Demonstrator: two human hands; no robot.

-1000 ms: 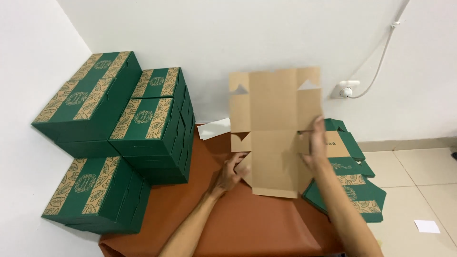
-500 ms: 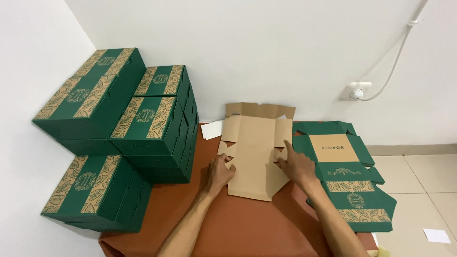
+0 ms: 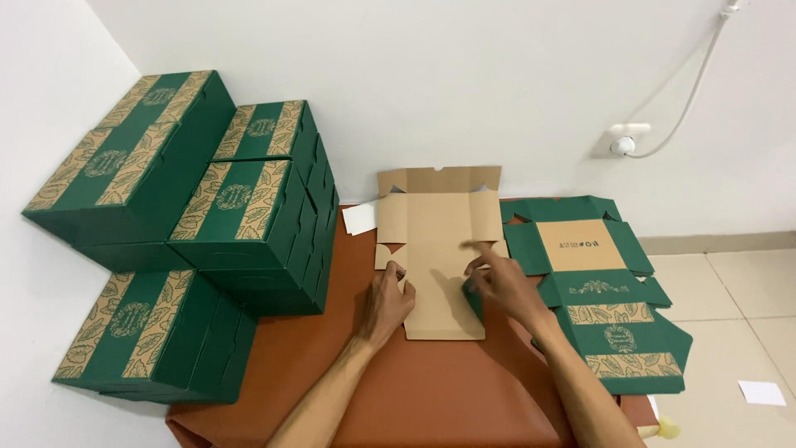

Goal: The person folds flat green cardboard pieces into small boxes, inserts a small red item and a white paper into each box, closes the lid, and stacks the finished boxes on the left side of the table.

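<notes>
A flat, unfolded cardboard box blank (image 3: 438, 241) lies brown side up on the rust-brown mat (image 3: 431, 390). My left hand (image 3: 386, 304) rests on its left edge, fingers touching a side flap. Over on the blank's right side is my right hand (image 3: 503, 286), lifting a green-backed side flap with the index finger stretched out. To the right sits a stack of flat green blanks (image 3: 601, 286) printed with leaf patterns.
Several assembled green boxes (image 3: 207, 216) with tan leaf bands are stacked at the left against the wall. A white card (image 3: 360, 217) lies behind the mat. A wall socket with a white cable (image 3: 623, 143) is at the right. A paper scrap (image 3: 761, 392) lies on the tiled floor.
The blank, held upright a second ago, has been laid flat on the mat. Both hands moved onto its side flaps; the right one is folding a flap up.
</notes>
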